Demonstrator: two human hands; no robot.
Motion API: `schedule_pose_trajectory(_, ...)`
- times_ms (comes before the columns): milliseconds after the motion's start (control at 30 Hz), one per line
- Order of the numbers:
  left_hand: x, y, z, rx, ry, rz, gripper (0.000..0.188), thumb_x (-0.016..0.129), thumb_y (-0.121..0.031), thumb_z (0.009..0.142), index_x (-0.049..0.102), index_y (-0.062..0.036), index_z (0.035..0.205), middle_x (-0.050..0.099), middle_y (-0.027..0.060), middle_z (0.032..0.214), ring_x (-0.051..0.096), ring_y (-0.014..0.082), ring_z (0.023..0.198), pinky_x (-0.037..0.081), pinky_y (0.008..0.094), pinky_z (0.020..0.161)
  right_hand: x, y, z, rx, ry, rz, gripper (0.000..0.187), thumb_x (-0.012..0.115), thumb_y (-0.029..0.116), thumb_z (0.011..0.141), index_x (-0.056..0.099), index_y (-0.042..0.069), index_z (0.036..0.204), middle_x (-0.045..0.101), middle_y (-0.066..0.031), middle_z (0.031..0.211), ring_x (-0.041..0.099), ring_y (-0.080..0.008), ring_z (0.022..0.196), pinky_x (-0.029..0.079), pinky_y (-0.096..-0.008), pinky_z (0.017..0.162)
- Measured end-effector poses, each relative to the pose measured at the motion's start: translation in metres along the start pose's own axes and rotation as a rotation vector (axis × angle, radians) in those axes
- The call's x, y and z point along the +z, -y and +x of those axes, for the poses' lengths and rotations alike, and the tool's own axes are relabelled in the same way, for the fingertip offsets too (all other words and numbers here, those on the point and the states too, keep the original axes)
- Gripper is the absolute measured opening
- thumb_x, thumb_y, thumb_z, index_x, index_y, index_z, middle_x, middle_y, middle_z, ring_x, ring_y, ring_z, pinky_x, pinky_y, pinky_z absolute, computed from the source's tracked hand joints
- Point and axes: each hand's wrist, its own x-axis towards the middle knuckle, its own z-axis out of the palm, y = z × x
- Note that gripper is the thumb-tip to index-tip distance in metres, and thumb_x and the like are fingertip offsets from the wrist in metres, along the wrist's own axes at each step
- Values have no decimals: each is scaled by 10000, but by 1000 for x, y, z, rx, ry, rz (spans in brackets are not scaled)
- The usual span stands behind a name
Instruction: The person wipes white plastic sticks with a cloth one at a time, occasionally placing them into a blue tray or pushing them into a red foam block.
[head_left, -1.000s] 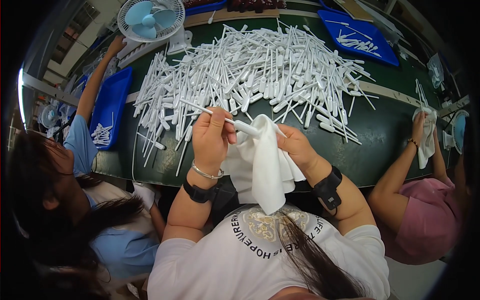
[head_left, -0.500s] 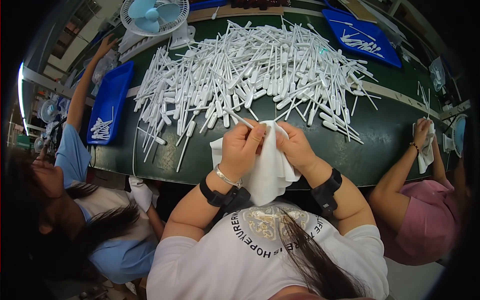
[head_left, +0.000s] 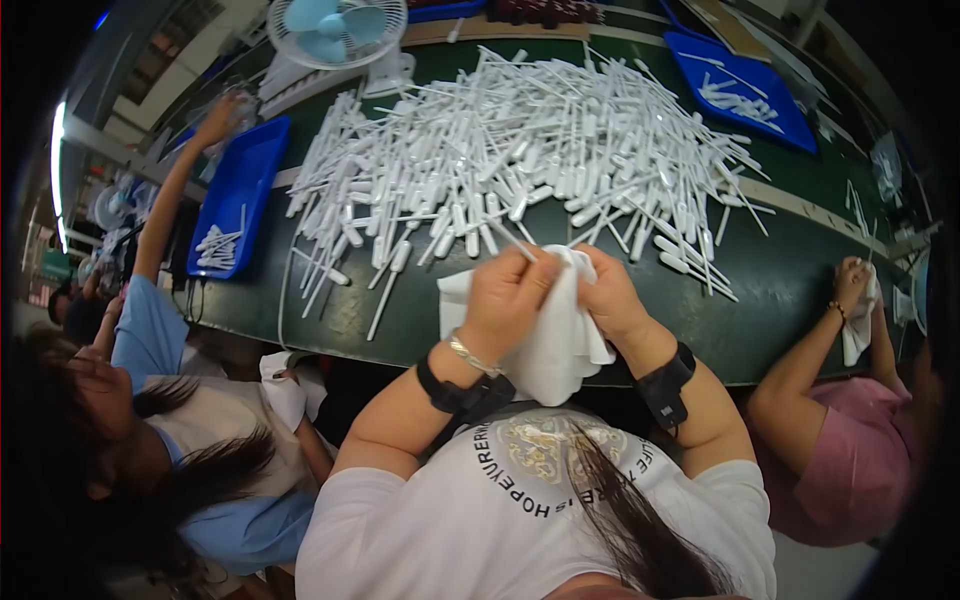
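In front of my chest, both hands are closed at a white cloth (head_left: 556, 335) that hangs down between them. My left hand (head_left: 508, 300) pinches a thin white stem, seemingly of a plastic dropper (head_left: 512, 238), which sticks out up and left past the fingertips. My right hand (head_left: 612, 296) grips the cloth's upper right part. Folds of cloth and my fingers hide whatever lies inside. Just beyond my hands spreads a big heap of white plastic droppers (head_left: 520, 130), each with a bulb and a long stem.
The heap lies on a dark green table (head_left: 340, 318). A blue tray (head_left: 262, 165) with some droppers stands left, another blue tray (head_left: 795, 125) back right. A fan (head_left: 335, 30) stands at the back left. Co-workers sit on both sides; the right one's hand (head_left: 850, 285) holds a cloth.
The whole view has shifted slightly, moving the heap and trays to the right. My hands stay together at the cloth; the left is a little blurred. The left co-worker's outstretched hand has lowered.
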Motion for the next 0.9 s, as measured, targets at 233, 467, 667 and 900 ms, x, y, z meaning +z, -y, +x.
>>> schedule_pose_trajectory(233, -8, -7, 0, -92, 25, -147, 149, 517, -160, 849, 546, -20, 807, 516, -2, 629, 461, 43, 543, 390, 188, 484, 5, 10, -7, -25, 62, 90, 321, 593, 186, 783, 502, 21, 1043, 567, -51, 936, 556, -124, 830, 461, -246, 715)
schedule_pose_trajectory(467, -5, 2, -5, 464, 224, 443, 137, 449, -115, 871, 522, -7, 829, 525, 49, 757, 487, 97, 588, 419, 210, 532, 7, 3, -3, 94, 42, 242, 300, 474, 232, 864, 468, 11, 1066, 563, -69, 952, 554, -128, 842, 458, -254, 742)
schedule_pose_trajectory(667, -18, -9, 6, 87, 46, -321, 184, 419, -174, 889, 485, -3, 892, 524, 73, 740, 514, 161, 621, 443, 268, 582, 3, 5, -4, -4, -28, 255, 301, 411, 254, 894, 471, 14, 1066, 568, -62, 938, 562, -121, 811, 467, -252, 719)
schedule_pose_trajectory(900, -35, -18, 19, 68, 39, -442, 211, 398, -214, 899, 483, -21, 908, 520, 60, 731, 500, 132, 617, 434, 250, 597, -3, 11, 0, 84, 39, 355, 257, 444, 176, 870, 479, 13, 1066, 572, -93, 947, 588, -160, 797, 494, -288, 701)
